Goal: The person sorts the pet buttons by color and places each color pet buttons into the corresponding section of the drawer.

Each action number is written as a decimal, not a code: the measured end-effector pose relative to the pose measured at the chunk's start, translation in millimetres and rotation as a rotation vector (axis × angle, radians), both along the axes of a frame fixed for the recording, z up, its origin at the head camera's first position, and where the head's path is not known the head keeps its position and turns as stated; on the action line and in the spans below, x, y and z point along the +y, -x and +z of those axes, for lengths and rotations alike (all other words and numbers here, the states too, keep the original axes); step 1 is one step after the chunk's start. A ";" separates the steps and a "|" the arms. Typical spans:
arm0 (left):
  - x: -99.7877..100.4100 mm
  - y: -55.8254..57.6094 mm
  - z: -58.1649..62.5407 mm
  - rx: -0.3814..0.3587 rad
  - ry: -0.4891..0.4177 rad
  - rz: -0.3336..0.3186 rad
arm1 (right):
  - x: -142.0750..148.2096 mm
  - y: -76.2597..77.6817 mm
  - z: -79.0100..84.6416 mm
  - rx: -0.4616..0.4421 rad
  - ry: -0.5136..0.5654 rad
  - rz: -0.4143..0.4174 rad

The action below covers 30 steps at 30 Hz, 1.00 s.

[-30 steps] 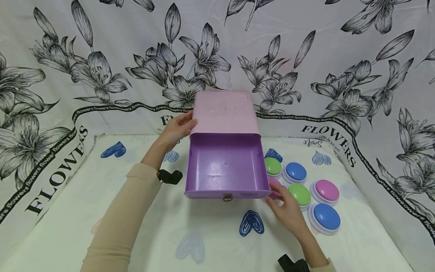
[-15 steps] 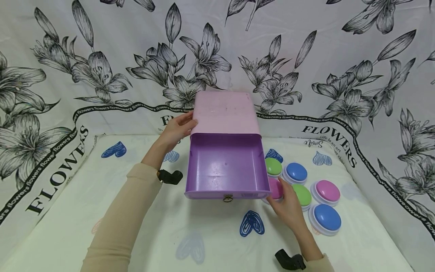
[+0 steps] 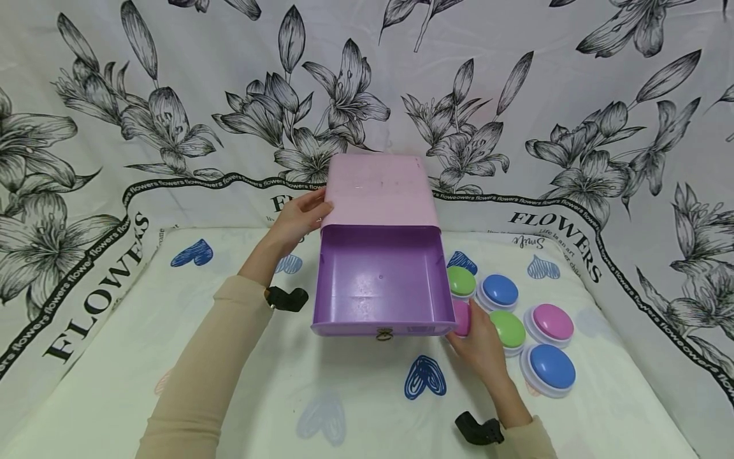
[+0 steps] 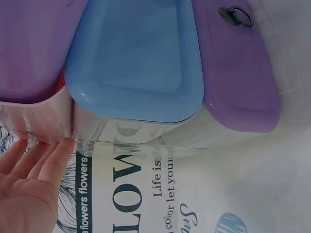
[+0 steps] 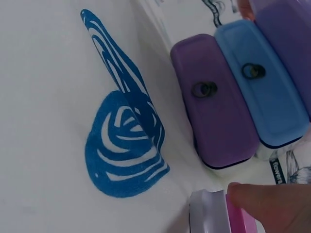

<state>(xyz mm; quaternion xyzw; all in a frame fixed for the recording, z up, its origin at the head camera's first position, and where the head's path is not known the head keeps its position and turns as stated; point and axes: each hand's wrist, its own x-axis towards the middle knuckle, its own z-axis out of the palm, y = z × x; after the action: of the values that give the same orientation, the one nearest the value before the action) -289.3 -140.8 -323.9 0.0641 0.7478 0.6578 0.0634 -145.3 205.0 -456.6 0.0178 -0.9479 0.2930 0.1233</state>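
Note:
A small drawer cabinet with a pink top [image 3: 381,191] stands mid-scene, its purple upper drawer [image 3: 384,280] pulled out, with nothing in it. Below it, the left wrist view shows a blue drawer [image 4: 136,53] and a lower purple drawer [image 4: 238,73], each pushed in. My left hand [image 3: 298,220] rests on the cabinet's left side, its fingers straight against the pink casing. At the drawer's front right corner, my right hand [image 3: 482,347] grips a round pink-domed disc with a white base [image 3: 461,317]. In the right wrist view my thumb presses on this disc's pink face [image 5: 236,216].
Right of the cabinet lie more domed discs: a green one [image 3: 461,280], a blue one [image 3: 500,290], another green one [image 3: 507,328], a pink one [image 3: 552,320] and a front blue one [image 3: 552,365]. A flower-printed cloth [image 3: 459,38] hangs behind.
My right hand has shifted slightly left and closed in around the pink disc beside the drawer. My left hand and the cabinet have stayed still.

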 end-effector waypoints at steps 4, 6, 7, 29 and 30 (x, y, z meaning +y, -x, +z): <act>0.2 0.9 -0.9 0.000 0.004 0.001 | -3.3 -0.7 0.2 -0.005 -0.043 -0.035; 0.3 1.3 -1.3 0.002 0.006 -0.002 | -4.3 -0.5 0.0 -0.014 -0.051 -0.056; 0.3 1.5 -1.4 0.004 0.008 -0.002 | -4.5 -0.3 -0.1 -0.018 -0.048 -0.066; -0.2 1.3 -1.0 0.006 -0.001 -0.002 | 1.3 -3.5 9.3 -0.033 0.120 -0.095; -0.3 1.3 -1.2 0.006 0.000 -0.002 | 2.4 -3.4 11.3 -0.039 0.125 -0.094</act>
<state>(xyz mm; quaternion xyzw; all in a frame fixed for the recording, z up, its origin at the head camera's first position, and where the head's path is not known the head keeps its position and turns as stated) -290.7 -141.2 -325.1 0.0668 0.7480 0.6574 0.0621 -141.9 207.3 -445.2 -0.0404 -0.9297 0.3460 0.1193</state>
